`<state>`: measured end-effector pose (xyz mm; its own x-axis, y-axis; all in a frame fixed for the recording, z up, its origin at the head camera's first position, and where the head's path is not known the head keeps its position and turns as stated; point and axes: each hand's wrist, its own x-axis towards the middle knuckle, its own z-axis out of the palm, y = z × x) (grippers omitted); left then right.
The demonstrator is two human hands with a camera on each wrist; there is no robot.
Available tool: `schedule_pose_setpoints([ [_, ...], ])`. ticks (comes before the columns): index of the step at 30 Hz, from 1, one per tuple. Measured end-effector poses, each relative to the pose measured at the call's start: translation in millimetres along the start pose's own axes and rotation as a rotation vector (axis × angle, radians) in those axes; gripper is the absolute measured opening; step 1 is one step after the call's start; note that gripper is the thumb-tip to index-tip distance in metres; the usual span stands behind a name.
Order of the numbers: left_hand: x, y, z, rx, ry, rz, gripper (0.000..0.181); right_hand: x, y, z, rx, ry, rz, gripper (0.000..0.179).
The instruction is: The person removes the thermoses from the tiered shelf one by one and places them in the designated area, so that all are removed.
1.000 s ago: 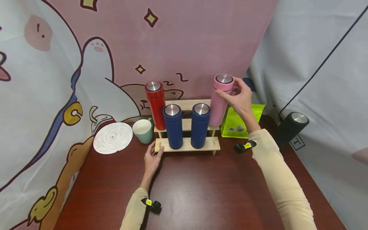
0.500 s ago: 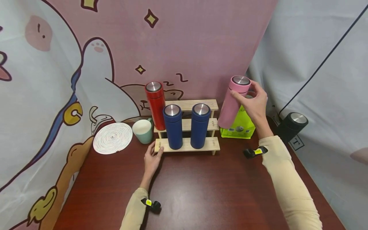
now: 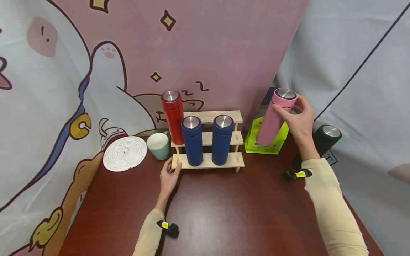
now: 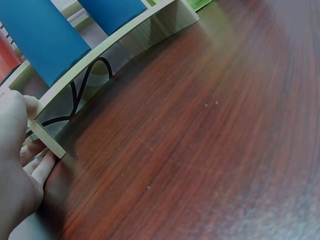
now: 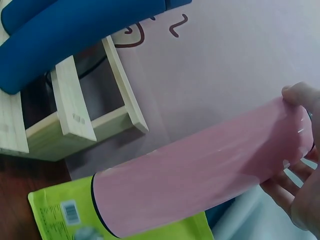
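Observation:
A pink thermos bottle (image 3: 272, 122) with a steel-topped lid is held near its top by my right hand (image 3: 299, 119). It tilts, its lower end in front of a green bag (image 3: 251, 142). In the right wrist view the bottle (image 5: 200, 175) crosses the frame, fingers and thumb around its upper end. My left hand (image 3: 168, 176) grips the left end of the wooden tiered rack (image 3: 238, 161), thumb on the lowest step. Two blue thermos bottles (image 3: 192, 142) (image 3: 222, 142) stand on that step. Behind them, a red thermos bottle (image 3: 173, 117) stands on the middle step at the left.
A mint cup (image 3: 160, 151) stands left of the rack, beside a round white woven mat (image 3: 125, 153). Right of the right hand is a black thermos bottle (image 3: 325, 138), partly hidden by the wrist. Fabric backdrops close off the rear and sides of the brown table (image 3: 217, 213).
My right hand has carried the pink thermos bottle off the rack's right end and rightward, tilting it, to in front of the green bag. The left hand stays at the rack.

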<state>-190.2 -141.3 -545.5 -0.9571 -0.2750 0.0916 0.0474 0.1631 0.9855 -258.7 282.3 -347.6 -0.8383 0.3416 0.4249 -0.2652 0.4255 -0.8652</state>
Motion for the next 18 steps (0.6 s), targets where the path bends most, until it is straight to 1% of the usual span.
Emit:
schedule_pose_setpoints([
  [5, -0.1, -0.4, 0.3, -0.002, 0.005, -0.004, 0.055, -1.2, 7.3, -10.2, -0.041, 0.02, 0.062, 0.064],
  [13, -0.6, 1.0, 0.0, -0.004, -0.001, -0.005, 0.056, -7.9, 20.4, -23.8, -0.087, 0.052, 0.066, 0.061],
  [15, -0.6, 1.6, 0.2, 0.009, -0.003, -0.002, 0.055, -10.3, 24.4, -26.5, -0.097, 0.061, 0.07, 0.061],
  [16, -0.1, 0.9, 0.2, 0.013, -0.005, -0.002, 0.055, -11.5, 26.5, -27.8, -0.096, 0.064, 0.07, 0.061],
  [18, 3.9, -8.9, 1.5, 0.013, -0.005, -0.005, 0.056, -14.1, 30.5, -29.9, -0.099, 0.07, 0.072, 0.06],
])
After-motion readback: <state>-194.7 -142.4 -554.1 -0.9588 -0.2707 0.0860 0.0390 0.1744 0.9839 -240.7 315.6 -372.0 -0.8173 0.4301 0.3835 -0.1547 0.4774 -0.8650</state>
